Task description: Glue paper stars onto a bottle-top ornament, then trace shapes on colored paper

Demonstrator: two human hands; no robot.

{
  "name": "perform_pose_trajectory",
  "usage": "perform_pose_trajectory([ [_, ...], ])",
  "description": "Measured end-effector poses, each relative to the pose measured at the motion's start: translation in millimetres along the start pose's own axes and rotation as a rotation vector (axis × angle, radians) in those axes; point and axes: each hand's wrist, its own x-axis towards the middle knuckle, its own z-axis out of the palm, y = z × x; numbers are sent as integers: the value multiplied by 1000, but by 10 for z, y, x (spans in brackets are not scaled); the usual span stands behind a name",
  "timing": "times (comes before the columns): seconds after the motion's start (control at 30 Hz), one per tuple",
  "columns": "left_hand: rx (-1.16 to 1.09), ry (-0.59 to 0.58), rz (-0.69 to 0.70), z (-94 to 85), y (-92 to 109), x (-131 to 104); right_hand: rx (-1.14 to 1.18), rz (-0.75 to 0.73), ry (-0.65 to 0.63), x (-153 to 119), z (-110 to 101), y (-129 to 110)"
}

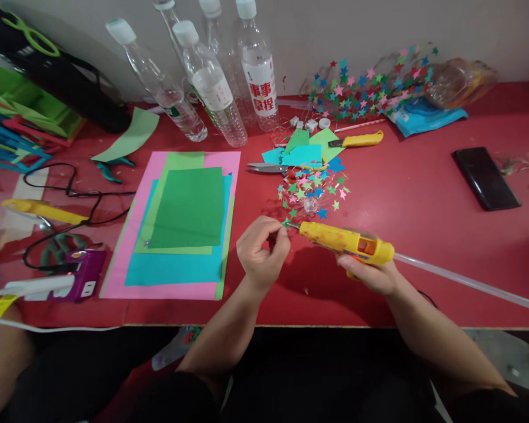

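Note:
My left hand (264, 247) pinches a small green star (286, 222) between thumb and finger. In my right hand (372, 273) is a yellow glue gun (344, 239), its metal nozzle touching or very near the star. A long clear glue stick (467, 281) juts from the gun's back to the right. Just beyond my fingertips lies a cluster of coloured paper stars (312, 185) on thin wires, around a small clear bottle neck (311, 204).
Coloured paper sheets (187, 205) lie at left, near a purple power strip (86, 276). Scissors (267, 168), a yellow cutter (364, 139) and plastic bottles (218, 88) stand or lie behind. A phone (485, 178) is at right. Another person's arm shows at far left.

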Motion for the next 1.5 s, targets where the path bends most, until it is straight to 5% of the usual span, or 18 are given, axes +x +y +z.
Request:
perform_pose_trajectory([
  [0.47,46,3,7,-3,-12,-6,-93,-39,14,33,-4,-61],
  [0.67,126,-11,214,-28,-51,-9,-224,-119,19,66,-30,-69],
  [0.77,81,-31,251,-29,-63,-20,-138,-98,126,36,-58,-48],
  [0.9,-104,-111,-3,-3,-50,-20,-25,0,437,21,-223,-26],
  [1.03,-347,-257,-326,15,8,-2,-522,122,636,38,-549,61],
  [1.23,-554,-513,-594,19,140,27,-850,206,125,-42,-764,336],
  [1.5,-596,-643,-771,76,66,36,-1107,313,61,-71,-835,469],
])
